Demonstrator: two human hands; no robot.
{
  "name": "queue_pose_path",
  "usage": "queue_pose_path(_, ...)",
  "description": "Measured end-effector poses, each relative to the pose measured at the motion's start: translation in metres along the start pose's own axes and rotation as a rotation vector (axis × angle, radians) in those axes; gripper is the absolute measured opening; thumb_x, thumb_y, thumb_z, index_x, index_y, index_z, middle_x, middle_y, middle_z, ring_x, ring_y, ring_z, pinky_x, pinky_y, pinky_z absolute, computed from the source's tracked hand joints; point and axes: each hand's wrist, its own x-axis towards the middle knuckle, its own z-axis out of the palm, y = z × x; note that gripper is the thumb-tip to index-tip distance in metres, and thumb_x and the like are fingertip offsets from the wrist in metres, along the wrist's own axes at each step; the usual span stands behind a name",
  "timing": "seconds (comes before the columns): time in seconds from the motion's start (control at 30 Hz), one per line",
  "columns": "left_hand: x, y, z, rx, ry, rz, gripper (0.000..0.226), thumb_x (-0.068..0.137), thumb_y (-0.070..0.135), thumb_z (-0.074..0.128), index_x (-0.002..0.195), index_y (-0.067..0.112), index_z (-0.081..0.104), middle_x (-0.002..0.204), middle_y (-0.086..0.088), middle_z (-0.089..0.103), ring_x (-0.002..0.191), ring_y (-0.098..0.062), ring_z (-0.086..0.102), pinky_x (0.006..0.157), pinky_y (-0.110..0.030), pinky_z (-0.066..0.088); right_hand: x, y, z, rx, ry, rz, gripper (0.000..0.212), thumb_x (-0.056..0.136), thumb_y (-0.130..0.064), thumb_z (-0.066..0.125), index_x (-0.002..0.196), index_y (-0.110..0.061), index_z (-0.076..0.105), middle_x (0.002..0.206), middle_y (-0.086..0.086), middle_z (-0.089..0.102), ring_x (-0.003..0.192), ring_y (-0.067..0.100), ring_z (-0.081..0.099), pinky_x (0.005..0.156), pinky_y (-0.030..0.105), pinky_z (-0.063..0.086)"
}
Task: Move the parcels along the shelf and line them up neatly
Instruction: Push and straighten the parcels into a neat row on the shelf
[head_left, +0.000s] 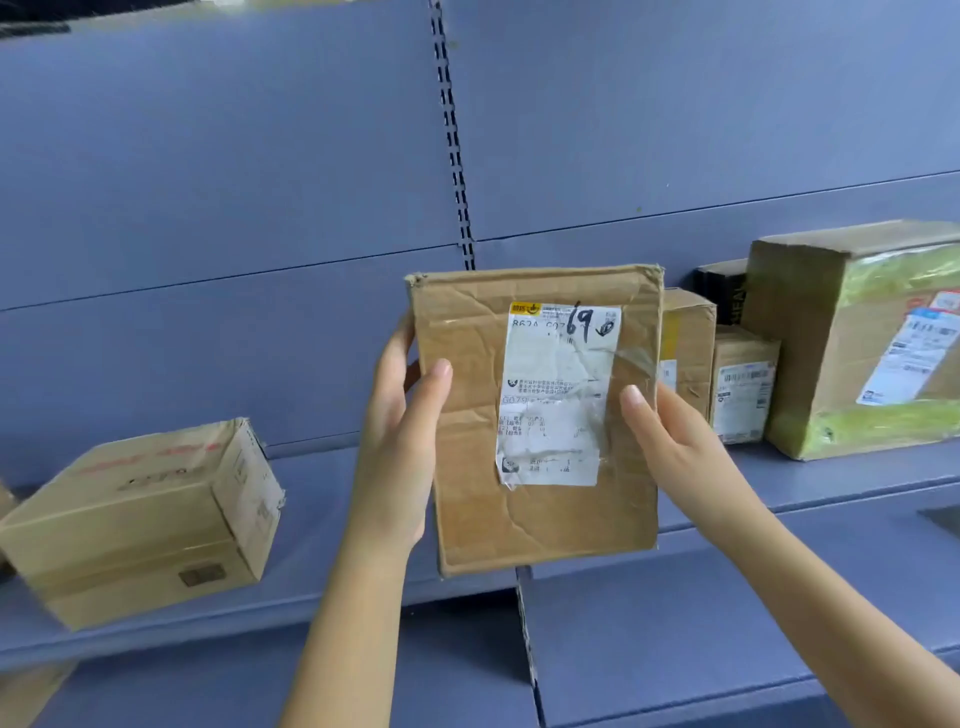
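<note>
- Box (140, 514), far left: sits on the shelf (317, 499), skewed to the front edge and well apart from everything else. Corners are dented. Judged stiff enough to slide by pushing a side wall.
- Left hand (400, 447): grasps the parcel's left edge, thumb flat on the front face, fingers hidden behind.
- Parcel (540, 525): flat brown cardboard, held upright and face-on at mid-frame, over the gap between the box and the right-hand group. Cannot tell whether its lower edge touches the shelf.
- Handling, judged: thin, so probably light. The creased face and frayed top corners suggest soft board that flexes if squeezed mid-panel. Best held by the two long edges, one hand each side.
- Label (558, 395): wrinkled, under glossy tape, with its lower corner lifting. The tape looks slick, so thumbs belong on bare board.
- Right hand (675, 441): grasps the parcel's right edge, thumb on the front just beside the label, fingers behind.
- Right group, all on the shelf and close together:
  - Mid box (688, 343) is just behind the parcel's right edge.
  - Small box (745, 384) is beside the mid box.
  - Black box (722, 293) is behind them.
  - Big box (831, 353), with green wrap, is at far right.
- Risk, judged: the parcel may be too thin to stand on edge alone. Lean it against the mid box or lay it flat.
</note>
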Motion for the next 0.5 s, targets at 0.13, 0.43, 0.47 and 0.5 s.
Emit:
queue_pose_path(0.13, -0.005, -0.013, 0.044, -0.071, 0.070, -0.104, 0.059, 0.081, 0.042, 0.056, 0.135, 0.023, 0.045, 0.139, 0.001, 0.051, 0.128, -0.013, 0.048, 0.111, -0.046, 0.035, -0.011, 0.008, -0.042, -0.109, 0.018, -0.008, 0.062, 0.081, -0.059, 0.029, 0.082, 0.002, 0.036, 0.073, 0.004, 0.029, 0.059, 0.008, 0.027, 0.051, 0.018, 0.027)
queue_pose_path(0.43, 0.012, -0.021, 0.087, -0.043, -0.056, -0.288, 0.044, 0.076, 0.053, 0.067, 0.111, 0.056, 0.042, 0.124, 0.018, 0.056, 0.116, -0.006, 0.055, 0.099, -0.042, 0.046, -0.015, 0.033, -0.102, -0.079, 0.067, 0.098, 0.043, 0.098, -0.051, 0.036, 0.074, -0.017, 0.048, 0.065, -0.005, 0.037, 0.059, 0.012, 0.034, 0.057, 0.029, 0.031)
queue_pose_path(0.47, 0.015, -0.021, 0.084, -0.045, -0.097, -0.347, 0.048, 0.073, 0.054, 0.067, 0.115, 0.057, 0.042, 0.127, 0.017, 0.055, 0.114, -0.008, 0.057, 0.093, -0.045, 0.051, -0.013, 0.033, -0.106, -0.089, 0.057, 0.095, 0.042, 0.098, -0.050, 0.037, 0.070, -0.020, 0.045, 0.060, -0.008, 0.035, 0.056, 0.012, 0.033, 0.056, 0.029, 0.029)
queue_pose_path(0.5, 0.019, -0.020, 0.080, -0.070, -0.121, -0.410, 0.053, 0.073, 0.057, 0.068, 0.119, 0.054, 0.044, 0.131, 0.013, 0.054, 0.111, -0.012, 0.058, 0.081, -0.046, 0.056, -0.009, 0.033, -0.111, -0.109, 0.045, 0.084, 0.042, 0.097, -0.050, 0.037, 0.068, -0.019, 0.042, 0.057, -0.009, 0.033, 0.054, 0.011, 0.032, 0.055, 0.027, 0.028)
